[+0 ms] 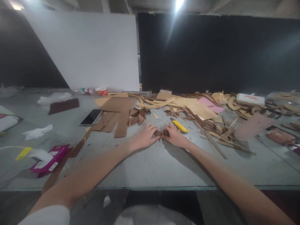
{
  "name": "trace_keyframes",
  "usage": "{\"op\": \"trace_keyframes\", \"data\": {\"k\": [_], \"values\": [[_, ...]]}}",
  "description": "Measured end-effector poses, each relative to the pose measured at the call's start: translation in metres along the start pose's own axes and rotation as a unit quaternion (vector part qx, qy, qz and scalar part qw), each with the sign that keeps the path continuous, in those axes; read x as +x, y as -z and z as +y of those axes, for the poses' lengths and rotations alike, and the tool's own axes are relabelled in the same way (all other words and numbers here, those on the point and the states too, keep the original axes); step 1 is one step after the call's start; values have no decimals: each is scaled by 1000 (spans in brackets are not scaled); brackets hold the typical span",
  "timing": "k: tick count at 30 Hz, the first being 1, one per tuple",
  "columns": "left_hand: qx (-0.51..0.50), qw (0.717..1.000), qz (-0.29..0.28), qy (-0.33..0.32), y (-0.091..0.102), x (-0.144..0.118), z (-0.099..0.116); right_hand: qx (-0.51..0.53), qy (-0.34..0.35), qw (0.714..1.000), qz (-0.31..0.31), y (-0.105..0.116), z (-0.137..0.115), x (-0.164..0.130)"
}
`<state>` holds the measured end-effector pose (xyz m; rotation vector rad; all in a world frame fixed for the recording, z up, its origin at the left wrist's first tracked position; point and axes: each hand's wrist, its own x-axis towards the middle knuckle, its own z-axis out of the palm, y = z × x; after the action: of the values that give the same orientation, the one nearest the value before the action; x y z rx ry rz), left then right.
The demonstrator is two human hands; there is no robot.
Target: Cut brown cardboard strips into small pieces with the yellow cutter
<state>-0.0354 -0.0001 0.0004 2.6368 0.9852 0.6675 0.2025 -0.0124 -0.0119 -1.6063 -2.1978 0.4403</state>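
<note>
At the middle of the table, my left hand [148, 136] and my right hand [172, 135] come together, fingertips nearly touching. Between them they pinch a small brown piece [157, 133], thin like card or leather; much of it is hidden by the fingers. A yellow utility knife [180, 126] lies just beyond my right hand. Past my left hand sits a pile of small folded brown pieces [137, 117], beside flat brown sheets [120, 123].
A phone [91, 117] and a purple power strip [50, 160] lie on the left. Brown strips and scraps [217, 137] are heaped to the right, near a pinkish cylinder [254, 126]. A red cup [101, 91] stands at the back.
</note>
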Motion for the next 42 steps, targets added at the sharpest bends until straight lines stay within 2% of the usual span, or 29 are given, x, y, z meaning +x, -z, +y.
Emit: {"op": "trace_keyframes", "data": {"k": [11, 16, 20, 34, 42], "values": [[-83, 995, 11, 46, -7, 1, -14, 105, 52, 993, -1, 9, -4, -4], [-131, 989, 23, 66, -4, 1, -8, 158, 119, 980, -14, 12, -6, -7], [-194, 978, 2, 71, 2, 2, 1, 179, 138, 974, -3, 8, -2, -5], [-223, 970, -25, 91, 1, 1, 3, 143, 204, 968, 28, 12, -3, -5], [-241, 967, -25, 79, 4, 2, 9, 100, 184, 978, -1, 22, -5, -4]]}}
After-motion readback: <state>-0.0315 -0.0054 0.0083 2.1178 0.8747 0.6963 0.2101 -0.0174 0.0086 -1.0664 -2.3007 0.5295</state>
